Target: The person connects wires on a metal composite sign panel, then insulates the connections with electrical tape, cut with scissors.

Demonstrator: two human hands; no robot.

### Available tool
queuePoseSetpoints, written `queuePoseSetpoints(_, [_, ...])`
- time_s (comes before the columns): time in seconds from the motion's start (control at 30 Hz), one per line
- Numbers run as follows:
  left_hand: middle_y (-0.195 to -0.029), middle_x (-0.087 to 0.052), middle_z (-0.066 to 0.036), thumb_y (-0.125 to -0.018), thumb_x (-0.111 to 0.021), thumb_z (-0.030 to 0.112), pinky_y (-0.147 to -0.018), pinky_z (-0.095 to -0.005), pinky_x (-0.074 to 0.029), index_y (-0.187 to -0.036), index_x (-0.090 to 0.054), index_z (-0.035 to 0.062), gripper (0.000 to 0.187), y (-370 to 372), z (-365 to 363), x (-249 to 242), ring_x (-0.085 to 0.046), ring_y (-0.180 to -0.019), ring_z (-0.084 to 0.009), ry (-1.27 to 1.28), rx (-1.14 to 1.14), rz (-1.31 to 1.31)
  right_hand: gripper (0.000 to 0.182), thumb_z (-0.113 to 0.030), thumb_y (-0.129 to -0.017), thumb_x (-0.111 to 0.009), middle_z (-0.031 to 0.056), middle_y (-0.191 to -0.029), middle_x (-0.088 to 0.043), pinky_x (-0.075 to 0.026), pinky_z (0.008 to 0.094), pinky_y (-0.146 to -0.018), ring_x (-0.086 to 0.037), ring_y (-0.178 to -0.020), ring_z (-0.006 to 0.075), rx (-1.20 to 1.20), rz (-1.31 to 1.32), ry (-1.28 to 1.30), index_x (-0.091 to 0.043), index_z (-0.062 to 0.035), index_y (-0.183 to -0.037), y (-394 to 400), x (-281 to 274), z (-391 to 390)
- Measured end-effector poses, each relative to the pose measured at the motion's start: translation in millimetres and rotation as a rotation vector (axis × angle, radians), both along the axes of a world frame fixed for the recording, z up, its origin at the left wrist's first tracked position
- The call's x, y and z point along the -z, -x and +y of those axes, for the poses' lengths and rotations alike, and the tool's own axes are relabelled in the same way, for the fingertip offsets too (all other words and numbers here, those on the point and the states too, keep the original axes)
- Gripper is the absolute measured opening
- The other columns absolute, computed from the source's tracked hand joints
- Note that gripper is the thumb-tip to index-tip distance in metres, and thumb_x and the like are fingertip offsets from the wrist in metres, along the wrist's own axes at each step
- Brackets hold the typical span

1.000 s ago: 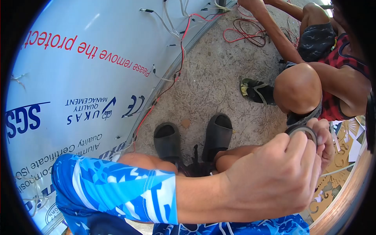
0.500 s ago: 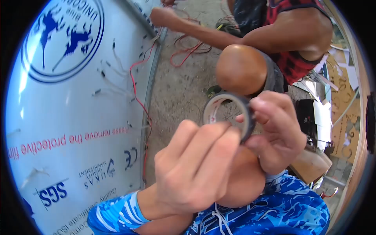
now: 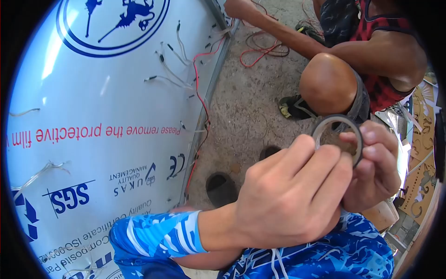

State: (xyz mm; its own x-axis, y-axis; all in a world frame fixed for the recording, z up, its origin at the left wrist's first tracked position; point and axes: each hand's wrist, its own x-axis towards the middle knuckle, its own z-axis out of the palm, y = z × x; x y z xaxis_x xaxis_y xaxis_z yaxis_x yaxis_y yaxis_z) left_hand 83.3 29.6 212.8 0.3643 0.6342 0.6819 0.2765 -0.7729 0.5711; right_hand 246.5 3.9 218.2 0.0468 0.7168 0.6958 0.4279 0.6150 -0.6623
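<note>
A narrow roll of black electrical tape [image 3: 338, 118] with a pale core is held up in front of my lap. My right hand [image 3: 378, 165] grips its right side, one fingertip showing through the hole and the other fingers around the outer edge. Closed over the near left part of the roll, my left hand [image 3: 292, 200] has its back to the camera, with its thumb and fingertips hidden. A patterned blue sleeve [image 3: 155, 232] covers my left forearm.
On my left, a large film-covered panel [image 3: 107, 107] carries several short wires [image 3: 174, 72] and a red wire [image 3: 198, 90] along its edge. Another person [image 3: 330, 83] crouches ahead on the right. A dark slipper [image 3: 222, 188] rests on the concrete floor [image 3: 251, 125]. Cut-out sheets [image 3: 423, 186] lie far right.
The view has shifted, so the panel wires and floor show more. Both hands and the tape roll appear farther right, with the left hand still against the roll.
</note>
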Motion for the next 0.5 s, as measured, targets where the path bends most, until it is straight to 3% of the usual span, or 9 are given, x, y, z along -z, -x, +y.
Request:
queuePoseSetpoints(0.17, [-0.072,-0.048,-0.006,-0.060,-0.058,0.011,-0.048,-0.0245,-0.038,-0.080,-0.060,-0.0026,0.024,-0.1,-0.2,-0.3,-0.047,-0.060,-0.0164,-0.052,-0.017,0.021,0.019,-0.009,-0.085,-0.068,0.0256,-0.099,-0.058,-0.052,0.0342,-0.073,-0.060,-0.083,0.0259,0.017,-0.073,0.153,-0.059,0.0063,-0.091,-6.5,-8.7,-9.3])
queuePoseSetpoints(0.27, [-0.071,-0.048,-0.007,-0.060,-0.058,0.012,-0.048,-0.0238,-0.037,-0.079,-0.060,-0.0030,0.024,-0.8,-1.8,1.4,-0.046,-0.059,-0.0158,-0.070,-0.020,0.057,0.016,-0.007,-0.096,-0.053,0.0270,-0.107,-0.052,-0.053,0.0391,-0.081,-0.061,-0.094,0.0330,0.004,-0.266,0.062,-0.054,0.0084,-0.094,-2.8,-12.9,-5.1])
queuePoseSetpoints(0.37, [-0.070,-0.048,-0.007,-0.060,-0.058,0.012,-0.048,-0.0239,-0.037,-0.077,-0.060,-0.0039,0.024,-1.6,-5.4,3.1,-0.046,-0.059,-0.0159,-0.064,-0.016,0.072,0.009,0.001,-0.090,-0.051,0.0291,-0.107,-0.051,-0.051,0.0405,-0.085,-0.059,-0.097,0.0340,0.086,-0.480,0.092,-0.052,0.0104,-0.088,-2.7,-20.0,-4.6])
queuePoseSetpoints(0.5, [-0.069,-0.048,-0.008,-0.059,-0.057,0.012,-0.048,-0.0245,-0.038,-0.077,-0.059,-0.0052,0.025,0.2,-1.7,6.8,-0.046,-0.058,-0.0166,-0.081,-0.006,0.089,0.008,0.003,-0.085,-0.050,0.0282,-0.104,-0.050,-0.048,0.0397,-0.087,-0.056,-0.095,0.0319,0.098,-0.565,0.134,-0.049,0.0097,-0.081,5.1,-20.0,7.4])
